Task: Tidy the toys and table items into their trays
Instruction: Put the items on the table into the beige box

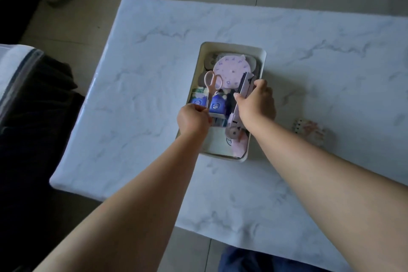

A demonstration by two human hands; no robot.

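Tray [263, 55]: sits mid-table, already crowded, so you are fitting items into the gaps.
Left hand [194, 120]: your fingers pinch the scissors [211, 88] at the blade end, handles pointing away, apparently to slide them in flat over the blue packets [215, 104].
Right hand [256, 101]: curled round the lilac stapler-like tool [244, 90], held against the tray's right wall.
Outstanding: a small patterned item [309, 131] lies on the table [132, 95], right of the tray.
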